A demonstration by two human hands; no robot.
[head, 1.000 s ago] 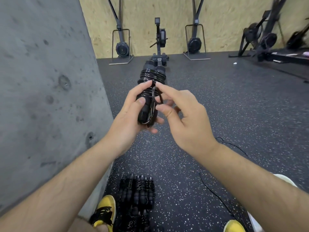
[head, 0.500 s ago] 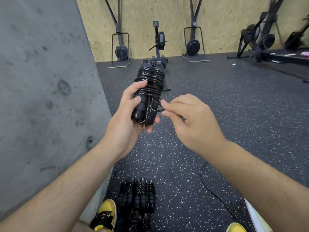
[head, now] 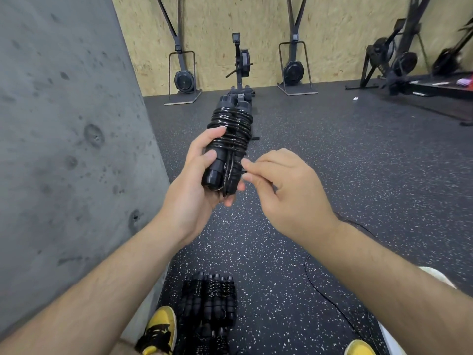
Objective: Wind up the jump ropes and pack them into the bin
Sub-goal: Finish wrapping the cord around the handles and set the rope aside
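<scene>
Left hand (head: pixel 194 190) grips wound jump rope (head: pixel 229 139), right hand (head: pixel 284 190) fingers pinch its cord end

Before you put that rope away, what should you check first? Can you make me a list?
1. Left hand grips the rope bundle firmly: ok.
2. Coils sit tight round both handles: ok near the top; lower down a loop hangs loose, not ok.
3. Right hand pinches the rope's loose end by the bundle: ok.
4. End tucked under the coils: not ok, not yet tucked.
5. Wound ropes on the floor by the yellow shoe are tidy: ok.
6. Bin within reach: cannot tell; no bin is clearly in view.
</scene>
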